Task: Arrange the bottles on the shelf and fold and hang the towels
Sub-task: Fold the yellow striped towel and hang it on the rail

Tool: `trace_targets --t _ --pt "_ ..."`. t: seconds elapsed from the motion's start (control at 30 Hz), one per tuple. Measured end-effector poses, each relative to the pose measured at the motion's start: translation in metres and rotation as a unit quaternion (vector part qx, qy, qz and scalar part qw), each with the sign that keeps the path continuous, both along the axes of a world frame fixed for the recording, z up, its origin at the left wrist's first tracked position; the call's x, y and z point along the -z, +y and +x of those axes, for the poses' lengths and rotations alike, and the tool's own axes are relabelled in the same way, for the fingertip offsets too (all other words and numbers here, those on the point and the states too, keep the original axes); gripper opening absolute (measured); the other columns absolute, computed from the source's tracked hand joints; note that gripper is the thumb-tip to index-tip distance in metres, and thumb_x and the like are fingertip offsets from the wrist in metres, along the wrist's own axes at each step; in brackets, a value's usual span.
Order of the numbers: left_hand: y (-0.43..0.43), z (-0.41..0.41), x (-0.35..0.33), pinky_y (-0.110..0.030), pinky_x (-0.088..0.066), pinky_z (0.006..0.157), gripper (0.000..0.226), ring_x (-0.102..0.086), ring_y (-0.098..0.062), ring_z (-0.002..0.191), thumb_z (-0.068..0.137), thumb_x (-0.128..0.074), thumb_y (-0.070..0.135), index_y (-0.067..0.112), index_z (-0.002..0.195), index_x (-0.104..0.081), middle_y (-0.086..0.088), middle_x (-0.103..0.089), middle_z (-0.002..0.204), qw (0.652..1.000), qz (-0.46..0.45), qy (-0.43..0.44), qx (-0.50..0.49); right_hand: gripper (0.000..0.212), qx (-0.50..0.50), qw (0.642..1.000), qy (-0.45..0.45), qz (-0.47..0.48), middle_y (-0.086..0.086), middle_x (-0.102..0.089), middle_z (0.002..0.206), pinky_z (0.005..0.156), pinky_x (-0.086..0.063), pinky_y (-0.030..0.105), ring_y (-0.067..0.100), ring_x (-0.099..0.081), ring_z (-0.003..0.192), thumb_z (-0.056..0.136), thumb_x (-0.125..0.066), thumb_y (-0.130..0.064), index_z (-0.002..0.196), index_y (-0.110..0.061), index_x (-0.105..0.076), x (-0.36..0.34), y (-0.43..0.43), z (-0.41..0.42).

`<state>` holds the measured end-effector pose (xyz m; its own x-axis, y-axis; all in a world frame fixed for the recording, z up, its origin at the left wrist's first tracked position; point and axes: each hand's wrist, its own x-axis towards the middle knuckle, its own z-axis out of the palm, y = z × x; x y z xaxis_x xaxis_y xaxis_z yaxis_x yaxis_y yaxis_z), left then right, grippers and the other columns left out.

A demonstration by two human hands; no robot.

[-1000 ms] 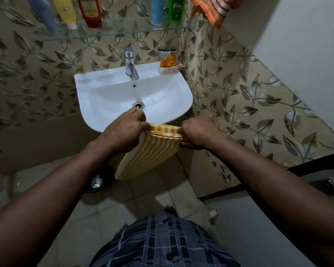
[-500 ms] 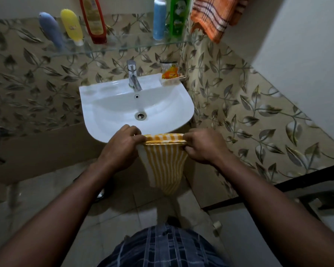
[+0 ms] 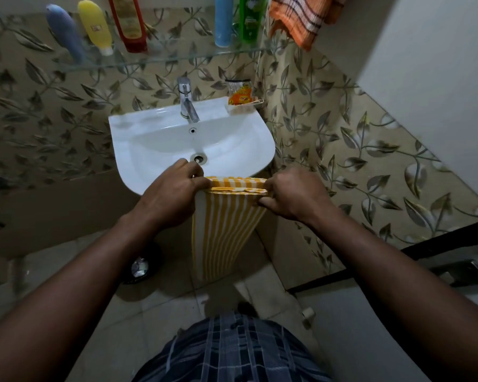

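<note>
A yellow-and-white striped towel (image 3: 224,230) hangs folded in front of the white sink (image 3: 155,139). My left hand (image 3: 171,191) pinches its top left corner, and my right hand (image 3: 290,194) pinches the top right corner. The fold's upper edge is stretched level between them, just past the sink's front rim. On the glass shelf (image 3: 177,57) above stand several bottles: a grey-blue one (image 3: 64,31), a yellow one (image 3: 95,26), a red one (image 3: 129,23), a light blue one (image 3: 223,20) and a green one (image 3: 250,17). An orange checked towel (image 3: 301,17) hangs at the top right.
A chrome tap (image 3: 186,103) and an orange packet (image 3: 239,93) sit at the back of the sink. Leaf-patterned tiled walls close in behind and to the right. A round floor drain (image 3: 140,267) lies below the sink. A dark rail (image 3: 439,241) crosses at the right.
The striped towel now hangs straighter and longer than before, where it bunched and swung left. My hands stay at its top corners, and the view has tilted down a little.
</note>
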<state>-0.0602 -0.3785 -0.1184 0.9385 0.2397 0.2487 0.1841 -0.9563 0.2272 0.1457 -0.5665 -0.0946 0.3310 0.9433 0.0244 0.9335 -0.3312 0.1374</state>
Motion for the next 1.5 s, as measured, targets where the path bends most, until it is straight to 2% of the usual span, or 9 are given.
trace_targets --t 0.17,0.4,0.5,0.6,0.8,0.93,1.07,1.23,1.5 --pt "-0.006 -0.001 -0.001 -0.043 -0.052 0.072 0.043 -0.057 -0.035 0.096 0.078 -0.072 -0.006 0.008 0.118 -0.077 -0.014 -0.065 0.104 1.0 0.018 0.019 0.003 0.036 0.004 0.998 -0.007 -0.055 0.004 -0.06 0.078 0.06 -0.043 0.033 0.028 -0.062 0.076 0.089 -0.068 -0.056 0.096 -0.021 -0.074 0.001 0.003 -0.008" --pt "-0.001 -0.008 0.001 -0.037 -0.043 0.069 0.047 -0.056 -0.036 0.094 0.077 -0.075 -0.007 0.008 0.121 -0.075 -0.015 -0.065 0.105 1.0 0.004 0.005 -0.025 0.035 -0.029 0.993 0.106 0.045 -0.003 -0.073 0.096 0.07 -0.056 0.039 0.023 -0.068 0.088 0.087 -0.07 -0.059 0.097 -0.026 -0.078 0.009 -0.001 0.006" --pt "0.003 -0.009 0.001 -0.034 -0.039 0.072 0.043 -0.056 -0.037 0.098 0.083 -0.072 -0.011 0.01 0.12 -0.076 -0.013 -0.065 0.105 0.997 -0.048 -0.03 -0.049 0.038 -0.031 0.967 0.209 0.139 -0.002 -0.075 0.095 0.069 -0.055 0.038 0.019 -0.067 0.083 0.086 -0.076 -0.055 0.096 -0.018 -0.081 0.01 -0.007 0.01" --pt "0.002 -0.011 -0.004 -0.035 -0.042 0.077 0.036 -0.058 -0.034 0.1 0.09 -0.065 -0.007 0.012 0.118 -0.077 -0.011 -0.068 0.107 0.992 -0.104 -0.055 -0.05 0.022 -0.019 0.944 0.251 0.213 -0.006 -0.072 0.084 0.069 -0.056 0.04 0.014 -0.064 0.073 0.081 -0.085 -0.03 0.092 -0.011 -0.082 0.014 -0.012 0.01" --pt "0.001 -0.011 -0.027 -0.029 -0.05 0.083 0.025 -0.064 -0.017 0.091 0.098 -0.069 0.01 0.026 0.117 -0.067 0.018 -0.071 0.103 0.941 -0.294 -0.129 -0.102 0.022 -0.006 0.895 0.31 0.32 0.001 -0.076 0.084 0.066 -0.057 0.042 0.016 -0.07 0.074 0.079 -0.088 -0.025 0.093 -0.01 -0.082 0.003 -0.02 0.006" --pt "-0.001 -0.002 -0.044 -0.029 -0.053 0.096 0.024 -0.068 -0.011 0.109 0.104 -0.06 0.008 0.02 0.122 -0.072 0.006 -0.074 0.116 0.898 -0.404 -0.144 -0.097 0.029 0.011 0.803 0.449 0.391 0.011 -0.066 0.088 0.072 -0.055 0.051 0.031 -0.063 0.078 0.081 -0.082 -0.005 0.102 -0.021 -0.068 -0.006 -0.02 0.003" --pt "0.0 0.009 -0.061 -0.035 -0.049 0.087 0.02 -0.064 -0.017 0.095 0.105 -0.059 0.009 0.023 0.104 -0.074 -0.004 -0.073 0.101 0.883 -0.436 -0.14 -0.103 0.042 0.062 0.72 0.578 0.379 0.038 -0.06 0.107 0.094 -0.056 0.057 0.031 -0.062 0.094 0.083 -0.084 -0.016 0.122 -0.027 -0.072 -0.02 -0.021 0.012" --pt "0.002 0.016 -0.068 -0.05 -0.052 0.091 0.02 -0.064 -0.024 0.096 0.104 -0.06 0.011 0.028 0.103 -0.069 -0.001 -0.07 0.101 0.91 -0.38 -0.142 -0.09 0.018 0.108 0.734 0.559 0.37 0.007 -0.076 0.1 0.086 -0.06 0.037 0.017 -0.072 0.095 0.09 -0.08 -0.01 0.106 -0.014 -0.075 -0.043 -0.022 0.009" --pt "0.007 0.032 -0.088 -0.056 -0.058 0.071 0.014 -0.068 -0.037 0.077 0.1 -0.059 0.029 0.033 0.113 -0.057 -0.002 -0.072 0.084 0.909 -0.34 -0.24 -0.02 0.019 0.14 0.7 0.499 0.491 -0.003 -0.07 0.09 0.077 -0.059 0.034 0.01 -0.069 0.085 0.092 -0.075 -0.004 0.099 -0.018 -0.065 -0.073 -0.018 -0.002"
